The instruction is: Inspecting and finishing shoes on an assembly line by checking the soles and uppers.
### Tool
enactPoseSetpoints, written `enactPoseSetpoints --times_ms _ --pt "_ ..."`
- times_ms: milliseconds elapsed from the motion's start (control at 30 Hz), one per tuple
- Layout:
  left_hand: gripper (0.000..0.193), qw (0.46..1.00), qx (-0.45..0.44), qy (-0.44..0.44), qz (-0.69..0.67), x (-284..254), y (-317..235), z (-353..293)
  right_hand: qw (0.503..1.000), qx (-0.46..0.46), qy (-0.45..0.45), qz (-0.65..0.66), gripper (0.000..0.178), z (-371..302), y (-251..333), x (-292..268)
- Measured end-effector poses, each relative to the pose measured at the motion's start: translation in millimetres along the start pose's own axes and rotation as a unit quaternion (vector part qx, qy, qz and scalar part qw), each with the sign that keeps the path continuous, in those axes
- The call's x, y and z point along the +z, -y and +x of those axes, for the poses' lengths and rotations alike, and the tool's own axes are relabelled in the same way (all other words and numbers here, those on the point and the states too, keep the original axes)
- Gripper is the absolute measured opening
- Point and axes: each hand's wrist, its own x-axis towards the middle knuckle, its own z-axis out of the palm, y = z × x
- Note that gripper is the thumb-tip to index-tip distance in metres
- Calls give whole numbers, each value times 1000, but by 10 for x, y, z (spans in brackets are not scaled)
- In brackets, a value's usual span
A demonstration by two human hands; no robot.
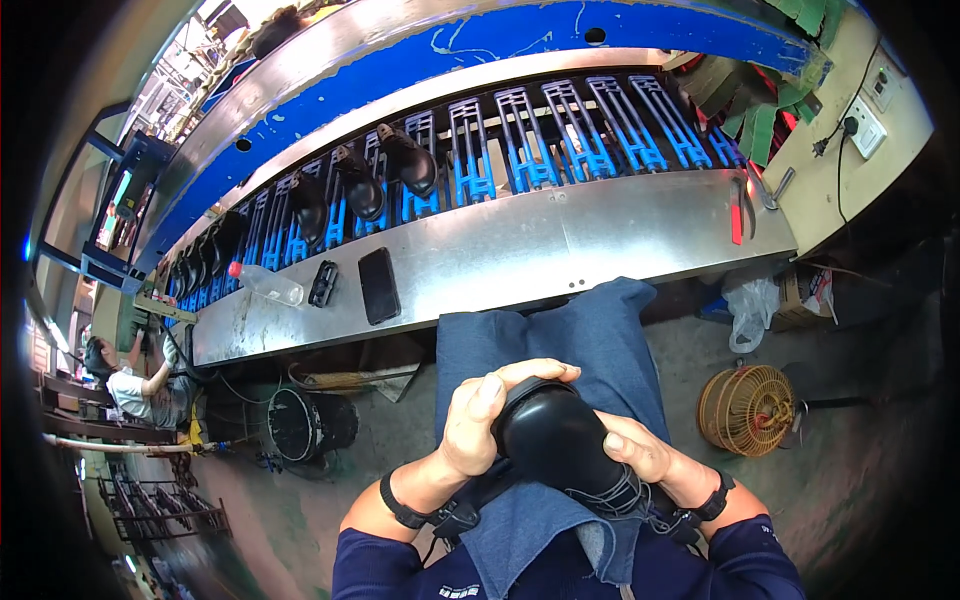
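**Black shoe (560, 432) gripped two-handed, toe at roughly 10 o'clock**

So, left to right: the left hand (472, 425) is placed at 9 o'clock, wrapped round the toe end, which is nearest to it. The shoe is held over the blue cloth (545, 335) on the lap, long axis angled 10 to 4. Laces (612, 492) are aimed at 4, closer to the right hand (645, 455), at 3, thumb pressed to the side; its other fingertips are hidden.

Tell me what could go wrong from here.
1. The laces bunch close to the right wrist's strap and might snag on it.
2. The bare left hand and right hand grip the glossy black shoe, so fingers could smudge it.
3. The phone lies near the metal ledge's front edge; a bump might knock it off.
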Motion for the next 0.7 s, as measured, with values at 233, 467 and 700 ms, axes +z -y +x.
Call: enactPoseSetpoints --times_ms 233,467,700 --pt "63 1000 -8 -7 7 26 -9 1 1000 11 -5 3 62 8 -2 -13" --pt "63 1000 6 1 26 34 9 2 1000 -12 -10 -19 61 7 -29 -35" --pt "62 999 -2 7 40 68 7 -34 999 2 -21 -28 61 -33 -108 -57"
